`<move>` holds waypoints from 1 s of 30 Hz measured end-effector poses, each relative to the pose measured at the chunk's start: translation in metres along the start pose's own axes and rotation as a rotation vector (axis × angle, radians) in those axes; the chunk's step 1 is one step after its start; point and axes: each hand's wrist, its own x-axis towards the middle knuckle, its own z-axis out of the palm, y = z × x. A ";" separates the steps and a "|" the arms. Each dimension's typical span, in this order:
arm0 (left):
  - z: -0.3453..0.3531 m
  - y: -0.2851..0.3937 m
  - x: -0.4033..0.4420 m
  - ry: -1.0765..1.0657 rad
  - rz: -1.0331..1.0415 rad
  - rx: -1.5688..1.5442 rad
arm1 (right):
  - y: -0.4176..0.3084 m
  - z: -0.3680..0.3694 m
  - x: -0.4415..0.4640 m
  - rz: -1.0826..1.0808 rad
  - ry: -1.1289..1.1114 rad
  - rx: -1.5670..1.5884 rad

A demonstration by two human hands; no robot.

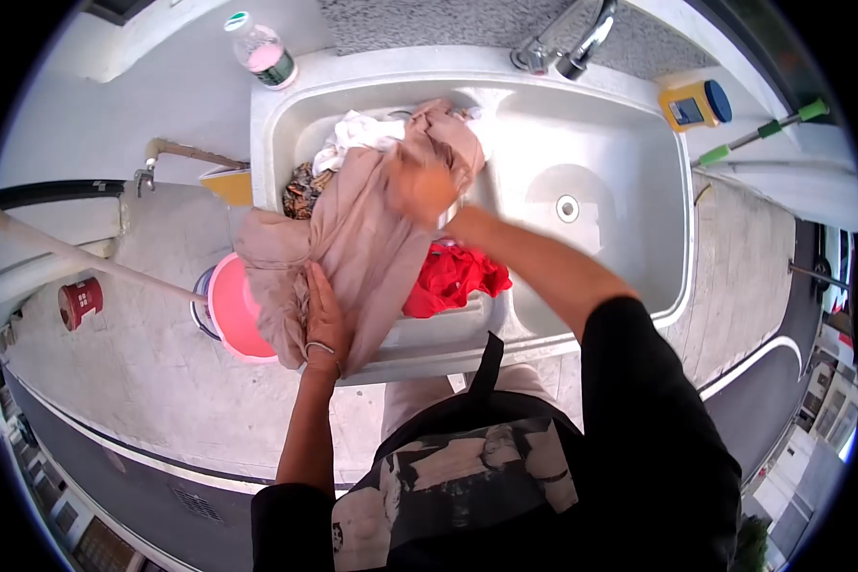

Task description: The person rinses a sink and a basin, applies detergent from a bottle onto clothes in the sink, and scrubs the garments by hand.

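A wet-looking dusty-beige garment (pixel 367 210) is spread over the left basin, its left part hanging past the sink's edge. My left hand (pixel 324 315) holds this garment near the front left corner, with folds bunched beside the fingers. Over the upper part of the same cloth is my right hand (pixel 421 191), smeared by motion, so its grip does not show clearly. Beneath and around the garment lie a white cloth (pixel 357 135), a dark patterned cloth (pixel 303 189) and a red cloth (pixel 458 281).
The white double sink (pixel 682 238) has a drain (pixel 567 209) in its right basin and a chrome faucet (pixel 586 43) behind. A bottle (pixel 262 55) and a yellow jar (pixel 694 105) stand at its back corners. A pink bucket (pixel 234 305) sits below left, near a pole (pixel 95 257).
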 end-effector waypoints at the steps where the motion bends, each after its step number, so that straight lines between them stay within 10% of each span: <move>1: -0.002 0.000 0.001 0.013 -0.008 -0.019 | -0.040 0.007 -0.022 -0.083 -0.093 0.063; 5: -0.001 0.001 0.004 0.007 0.012 -0.030 | -0.069 0.068 -0.076 -0.481 -0.173 0.221; 7: -0.005 0.007 0.000 -0.012 -0.023 -0.040 | -0.014 0.029 -0.013 -0.146 -0.201 -0.074; 10: -0.004 0.008 0.003 -0.019 -0.039 0.043 | 0.070 -0.003 0.039 -0.201 -0.173 -0.178; 16: -0.025 0.027 0.000 0.051 -0.034 0.000 | 0.034 -0.074 -0.008 -0.078 0.174 0.085; 18: -0.027 0.046 -0.004 0.249 0.119 0.101 | 0.021 -0.094 -0.052 0.311 -0.047 0.054; 23: -0.005 0.117 0.026 0.102 0.457 -0.205 | 0.008 -0.077 -0.122 0.125 -0.159 -0.084; 30: 0.052 0.102 0.084 0.069 0.399 0.272 | 0.025 -0.077 -0.133 0.245 -0.038 0.237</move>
